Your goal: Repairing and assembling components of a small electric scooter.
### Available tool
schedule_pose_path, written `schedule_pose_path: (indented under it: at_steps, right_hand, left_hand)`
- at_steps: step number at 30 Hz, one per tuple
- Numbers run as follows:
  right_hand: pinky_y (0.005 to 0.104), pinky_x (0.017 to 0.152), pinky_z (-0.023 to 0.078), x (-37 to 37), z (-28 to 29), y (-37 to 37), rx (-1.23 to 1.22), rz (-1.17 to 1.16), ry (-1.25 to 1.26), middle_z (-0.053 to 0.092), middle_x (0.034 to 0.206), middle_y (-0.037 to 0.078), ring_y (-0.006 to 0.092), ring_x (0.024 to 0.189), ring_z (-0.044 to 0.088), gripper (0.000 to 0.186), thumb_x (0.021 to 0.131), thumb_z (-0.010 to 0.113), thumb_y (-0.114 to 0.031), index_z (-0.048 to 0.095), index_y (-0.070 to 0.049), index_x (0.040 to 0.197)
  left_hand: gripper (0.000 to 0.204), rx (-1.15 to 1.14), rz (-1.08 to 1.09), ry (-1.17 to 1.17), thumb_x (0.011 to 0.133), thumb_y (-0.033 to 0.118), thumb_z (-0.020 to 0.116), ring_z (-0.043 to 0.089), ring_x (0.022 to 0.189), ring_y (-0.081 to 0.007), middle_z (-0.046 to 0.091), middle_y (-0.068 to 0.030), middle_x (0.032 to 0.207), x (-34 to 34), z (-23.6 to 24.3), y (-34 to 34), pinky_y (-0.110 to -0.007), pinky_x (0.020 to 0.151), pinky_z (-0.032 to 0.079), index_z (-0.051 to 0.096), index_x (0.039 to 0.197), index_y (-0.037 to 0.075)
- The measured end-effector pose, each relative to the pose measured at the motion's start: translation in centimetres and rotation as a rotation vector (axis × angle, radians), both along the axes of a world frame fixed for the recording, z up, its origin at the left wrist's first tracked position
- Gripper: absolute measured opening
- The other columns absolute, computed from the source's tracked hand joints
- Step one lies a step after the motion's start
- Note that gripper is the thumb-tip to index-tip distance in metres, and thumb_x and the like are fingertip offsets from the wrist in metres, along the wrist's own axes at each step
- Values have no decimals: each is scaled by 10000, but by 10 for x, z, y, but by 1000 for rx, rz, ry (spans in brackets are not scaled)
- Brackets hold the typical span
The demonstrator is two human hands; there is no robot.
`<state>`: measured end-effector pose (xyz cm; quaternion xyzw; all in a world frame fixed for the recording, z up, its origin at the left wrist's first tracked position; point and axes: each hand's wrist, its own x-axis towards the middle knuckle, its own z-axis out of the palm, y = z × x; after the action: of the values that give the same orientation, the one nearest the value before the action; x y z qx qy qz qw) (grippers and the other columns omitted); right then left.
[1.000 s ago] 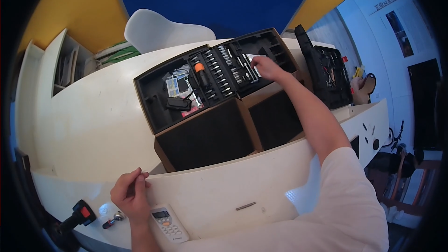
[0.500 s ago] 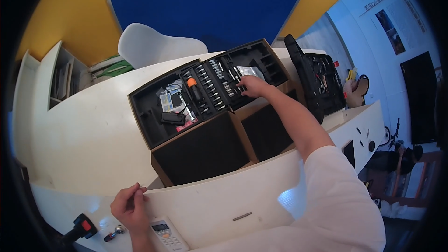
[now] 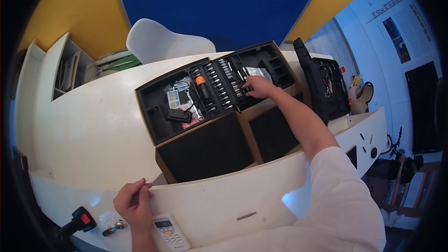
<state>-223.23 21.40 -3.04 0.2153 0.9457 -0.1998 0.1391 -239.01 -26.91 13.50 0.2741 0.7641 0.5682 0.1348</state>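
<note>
My right hand [image 3: 260, 87] reaches over a black foam tool insert [image 3: 154, 107], set in one of the open cardboard boxes [image 3: 255, 143]. Its fingers are pressed together at the rows of silver sockets [image 3: 227, 71]; whatever they grip is hidden. Left of the rows lie an orange-and-black screwdriver handle [image 3: 201, 82] and a combination wrench [image 3: 191, 99] among small plastic bags. Near the front edge of the desk, my left hand [image 3: 134, 205] is raised with thumb and fingers pinched, and I cannot make out anything between them. A white remote control [image 3: 170, 233] lies beside that wrist.
A black tool case [image 3: 329, 86] stands open to the right of the boxes. A ratchet [image 3: 115, 227] and a black tool with a red button [image 3: 83, 219] lie at the lower left. A thin metal bit [image 3: 246, 215] rests on the front ledge. Behind the desk stands a white chair [image 3: 163, 42].
The whole view has shifted slightly, so the boxes and desk appear a little further right. Both hands keep nearly the same poses, the right one still at the sockets.
</note>
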Motion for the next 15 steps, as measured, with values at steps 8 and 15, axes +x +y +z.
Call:
schedule_pose_path:
  at_steps: [8, 15]
  right_hand:
    - [411, 865, 487, -1, -12, -1, 130, 154, 35, 622, 961, 117, 313, 979, 614, 277, 733, 731, -145, 712, -60, 996]
    - [411, 865, 493, -3, -9, -6, 141, 134, 22, 617, 974, 115, 317, 969, 615, 244, 745, 713, -130, 702, -47, 973]
  left_hand:
    - [143, -35, -64, -13, 884, -70, 580, 670, 767, -166, 643, -93, 833, -2, 0, -6, -241, 575, 532, 672, 982, -23]
    - [131, -12, -63, -16, 882, -61, 589, 669, 756, -167, 648, -100, 836, 0, 1, -4, -242, 571, 528, 671, 979, -27]
